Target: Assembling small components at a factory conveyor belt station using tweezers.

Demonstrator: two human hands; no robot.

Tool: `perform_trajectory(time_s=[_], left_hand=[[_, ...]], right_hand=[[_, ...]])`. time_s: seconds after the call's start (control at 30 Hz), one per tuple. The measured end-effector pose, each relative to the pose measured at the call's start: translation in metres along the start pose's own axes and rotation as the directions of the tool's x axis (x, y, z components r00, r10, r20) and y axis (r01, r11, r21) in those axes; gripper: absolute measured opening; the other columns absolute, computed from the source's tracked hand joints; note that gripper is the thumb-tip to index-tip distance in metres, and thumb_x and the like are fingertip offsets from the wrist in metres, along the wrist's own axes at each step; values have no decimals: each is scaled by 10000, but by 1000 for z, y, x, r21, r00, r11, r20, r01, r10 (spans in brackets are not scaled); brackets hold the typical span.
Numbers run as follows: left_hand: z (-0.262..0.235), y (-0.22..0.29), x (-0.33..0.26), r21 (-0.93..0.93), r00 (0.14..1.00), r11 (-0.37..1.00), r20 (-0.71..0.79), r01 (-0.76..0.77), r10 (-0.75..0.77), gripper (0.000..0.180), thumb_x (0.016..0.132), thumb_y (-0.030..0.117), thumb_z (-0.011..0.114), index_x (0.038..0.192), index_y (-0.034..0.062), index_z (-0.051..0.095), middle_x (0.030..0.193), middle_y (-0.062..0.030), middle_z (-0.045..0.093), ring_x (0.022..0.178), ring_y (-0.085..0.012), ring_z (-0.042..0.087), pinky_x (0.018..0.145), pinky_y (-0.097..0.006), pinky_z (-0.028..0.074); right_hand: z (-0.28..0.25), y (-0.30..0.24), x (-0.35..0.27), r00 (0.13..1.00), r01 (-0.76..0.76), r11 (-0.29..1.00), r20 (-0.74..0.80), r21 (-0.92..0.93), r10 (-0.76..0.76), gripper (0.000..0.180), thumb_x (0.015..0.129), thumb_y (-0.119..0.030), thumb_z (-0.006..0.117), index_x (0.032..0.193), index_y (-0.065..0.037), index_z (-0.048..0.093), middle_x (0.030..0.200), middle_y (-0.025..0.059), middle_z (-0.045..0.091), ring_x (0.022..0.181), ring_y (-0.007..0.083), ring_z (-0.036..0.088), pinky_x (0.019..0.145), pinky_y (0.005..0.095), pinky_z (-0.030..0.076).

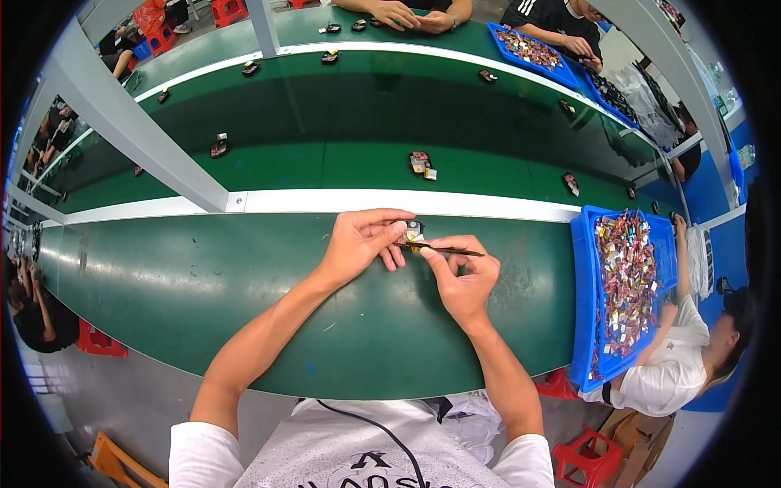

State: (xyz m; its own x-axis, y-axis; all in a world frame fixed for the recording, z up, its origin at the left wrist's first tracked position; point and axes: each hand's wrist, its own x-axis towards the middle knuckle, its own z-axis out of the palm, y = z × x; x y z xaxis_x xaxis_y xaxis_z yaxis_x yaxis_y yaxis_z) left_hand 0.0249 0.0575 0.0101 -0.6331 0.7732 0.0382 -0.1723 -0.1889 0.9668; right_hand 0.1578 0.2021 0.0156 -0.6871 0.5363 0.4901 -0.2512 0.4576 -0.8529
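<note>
Over the green bench, my left hand (358,246) pinches a small black-cased electronic assembly (413,230) between thumb and fingers. A pale piece and a bit of yellow show on the assembly; its lower part is covered by my fingers. My right hand (465,276) is closed around slim dark tweezers (454,250), held almost level. Their tip reaches the assembly's lower edge, beside my left fingertips. Whether the tip grips anything there is too small to tell.
A blue tray (582,301) heaped with small wired parts stands at the bench's right end. Beyond a white rail (366,202), a green conveyor (309,167) carries several similar assemblies (420,163). Co-workers sit across and at right, near another blue tray (561,75). A white post (138,114) rises at left.
</note>
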Motion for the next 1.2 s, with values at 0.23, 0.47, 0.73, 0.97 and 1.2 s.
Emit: perform_trajectory(time_s=[0.23, 0.47, 0.73, 0.97, 1.2], left_hand=[[-1, -3, 1, 13, 1000, 1000, -7, 2, -2, 266, 1022, 105, 625, 1208, -75, 684, 880, -130, 721, 629, -164, 700, 530, -259, 571], [-2, -4, 2, 21, 1000, 1000, -28, 5, -5, 247, 1021, 112, 629, 1184, -57, 703, 843, -119, 719, 616, -156, 696, 520, -257, 563], [-1, -3, 2, 34, 1000, 999, -27, 0, 1, 252, 1021, 118, 632, 1188, -57, 703, 848, -120, 722, 613, -146, 688, 525, -256, 565], [-2, -6, 2, 61, 1000, 998, -20, -11, 12, 247, 1025, 72, 602, 1204, -76, 686, 896, -147, 731, 622, -170, 706, 544, -264, 589], [0, -8, 3, 98, 1000, 995, -19, 16, -14, 246, 1024, 71, 599, 1199, -78, 687, 899, -143, 729, 621, -165, 703, 542, -259, 583]], right_hand=[[-3, 7, 0, 993, -112, 993, 42, 46, 110, 100, 803, 39, 812, 884, 9, 761, 723, 1, 678, 463, -2, 374, 450, 230, 268], [-1, 2, 3, 998, -56, 997, 18, 46, 55, 126, 799, 32, 816, 905, -1, 756, 740, 2, 692, 458, 0, 381, 454, 221, 276], [0, 0, 3, 994, 97, 993, 57, -70, -93, 153, 791, 25, 819, 913, -42, 756, 745, 7, 716, 425, 22, 387, 420, 231, 281], [0, 2, 2, 994, 97, 992, 62, -75, -93, 154, 790, 17, 826, 908, -52, 754, 682, -3, 692, 416, 31, 377, 418, 236, 280], [-3, 1, 3, 962, 257, 953, 134, -163, -236, 176, 758, 49, 804, 887, -56, 745, 751, 46, 733, 486, 122, 569, 458, 257, 399]])
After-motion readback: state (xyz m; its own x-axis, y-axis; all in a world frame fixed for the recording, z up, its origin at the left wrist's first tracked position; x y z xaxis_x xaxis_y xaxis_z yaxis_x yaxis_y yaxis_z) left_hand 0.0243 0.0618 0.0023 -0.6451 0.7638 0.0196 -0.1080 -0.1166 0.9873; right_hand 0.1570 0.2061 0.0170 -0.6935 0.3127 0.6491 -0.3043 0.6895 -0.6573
